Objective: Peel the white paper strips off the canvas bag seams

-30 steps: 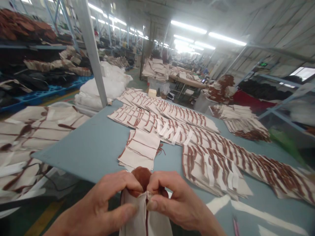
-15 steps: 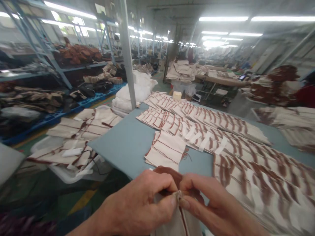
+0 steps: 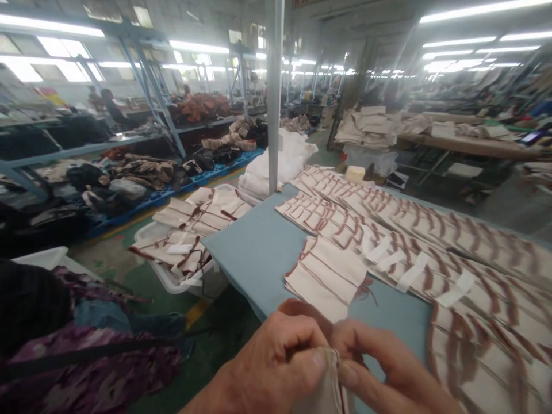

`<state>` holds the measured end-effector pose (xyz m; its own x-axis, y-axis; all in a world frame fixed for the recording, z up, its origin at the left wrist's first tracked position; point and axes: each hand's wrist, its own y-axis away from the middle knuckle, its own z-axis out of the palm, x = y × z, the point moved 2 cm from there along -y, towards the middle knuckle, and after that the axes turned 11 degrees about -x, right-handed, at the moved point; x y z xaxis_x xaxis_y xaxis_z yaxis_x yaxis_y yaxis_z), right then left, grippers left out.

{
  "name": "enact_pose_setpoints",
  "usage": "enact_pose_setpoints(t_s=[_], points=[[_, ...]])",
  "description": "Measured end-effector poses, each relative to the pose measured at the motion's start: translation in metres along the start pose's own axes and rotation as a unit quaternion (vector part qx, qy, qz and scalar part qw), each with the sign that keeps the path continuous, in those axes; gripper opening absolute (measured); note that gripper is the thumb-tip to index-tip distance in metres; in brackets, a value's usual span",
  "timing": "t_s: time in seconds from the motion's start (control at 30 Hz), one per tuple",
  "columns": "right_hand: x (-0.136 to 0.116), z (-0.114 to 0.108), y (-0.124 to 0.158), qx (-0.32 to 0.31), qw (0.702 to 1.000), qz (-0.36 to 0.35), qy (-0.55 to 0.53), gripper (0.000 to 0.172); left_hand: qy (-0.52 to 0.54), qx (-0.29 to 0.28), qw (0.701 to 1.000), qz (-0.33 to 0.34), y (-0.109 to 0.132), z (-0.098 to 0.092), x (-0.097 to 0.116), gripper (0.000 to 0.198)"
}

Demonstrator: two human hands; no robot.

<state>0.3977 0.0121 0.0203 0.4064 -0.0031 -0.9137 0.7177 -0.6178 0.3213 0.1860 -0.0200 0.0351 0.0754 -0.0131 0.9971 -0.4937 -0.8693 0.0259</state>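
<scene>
Pinching cream cloth (image 3: 318, 398) at its seam, my left hand (image 3: 278, 359) and right hand (image 3: 383, 363) sit close together; beyond, a fabric stack (image 3: 328, 271) lies on the bench (image 3: 254, 238).

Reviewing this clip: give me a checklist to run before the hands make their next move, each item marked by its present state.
1. Left hand grips the cream cloth piece: ok.
2. Right hand pinches the same piece, close beside the left: ok.
3. Edges lined up between the fingertips: cannot tell, the fingers cover them.
4. Small cream stack lies on the blue table: ok.
5. Striped pieces kept within the rim of the white bin: not ok, some overhang it.
</scene>
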Motion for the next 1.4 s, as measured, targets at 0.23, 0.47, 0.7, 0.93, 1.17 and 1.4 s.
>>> enact_pose_setpoints(t_s=[0.23, 0.47, 0.7, 0.93, 1.17, 1.4], points=[[-0.016, 0.006, -0.017, -0.032, 0.998, -0.022, -0.043, 0.061, 0.005, 0.021, 1.0, -0.003, 0.003, -0.002, -0.015, 0.034], [-0.02, -0.009, -0.024, -0.041, 0.99, -0.114, -0.068, 0.031, -0.068, 0.047, 0.997, -0.008, 0.003, -0.005, -0.032, 0.039], [-0.035, -0.029, -0.019, 0.013, 0.994, -0.109, -0.005, 0.015, -0.149, 0.023, 0.989, 0.012, -0.015, -0.011, -0.019, 0.04], [-0.039, -0.044, -0.012, 0.079, 0.988, -0.108, 0.082, 0.013, -0.211, 0.025, 0.974, 0.074, -0.04, -0.007, -0.008, 0.035], [-0.028, -0.044, -0.008, 0.148, 0.972, -0.135, 0.12, 0.008, -0.168, 0.0, 0.977, 0.128, -0.055, -0.004, -0.015, 0.028], [-0.025, -0.033, -0.007, 0.119, 0.985, -0.099, 0.079, 0.01, -0.088, -0.075, 0.99, 0.086, -0.056, -0.009, -0.024, 0.028]])
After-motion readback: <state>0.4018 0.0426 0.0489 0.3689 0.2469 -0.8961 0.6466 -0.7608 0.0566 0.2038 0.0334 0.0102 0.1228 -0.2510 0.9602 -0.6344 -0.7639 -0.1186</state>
